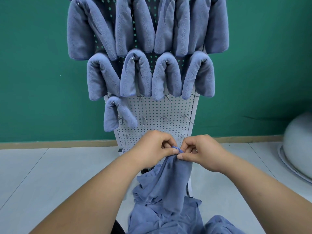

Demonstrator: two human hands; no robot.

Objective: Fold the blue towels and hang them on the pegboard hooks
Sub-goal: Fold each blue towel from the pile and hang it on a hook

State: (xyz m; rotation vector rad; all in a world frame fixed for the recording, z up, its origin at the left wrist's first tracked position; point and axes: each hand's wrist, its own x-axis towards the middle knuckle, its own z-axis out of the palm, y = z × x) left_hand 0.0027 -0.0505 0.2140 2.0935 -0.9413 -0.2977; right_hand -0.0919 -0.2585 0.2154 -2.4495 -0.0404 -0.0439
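Blue towel (175,179) hangs from both hands, pinched at its upper hem; left hand (152,149) grips the hem between thumb and curled fingers; right hand (202,152) pinches the same hem just beside the left, fingertips nearly touching; the cloth drapes down between the forearms onto a crumpled towel heap (168,218) below the wrists. White pegboard (157,107) stands just beyond the knuckles; bare hooks (165,118) sit above the hands; folded towels (128,80) hang higher still.

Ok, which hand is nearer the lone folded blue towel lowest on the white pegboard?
Left. The left hand is below and right of the lone folded blue towel; the right hand sits farther right.
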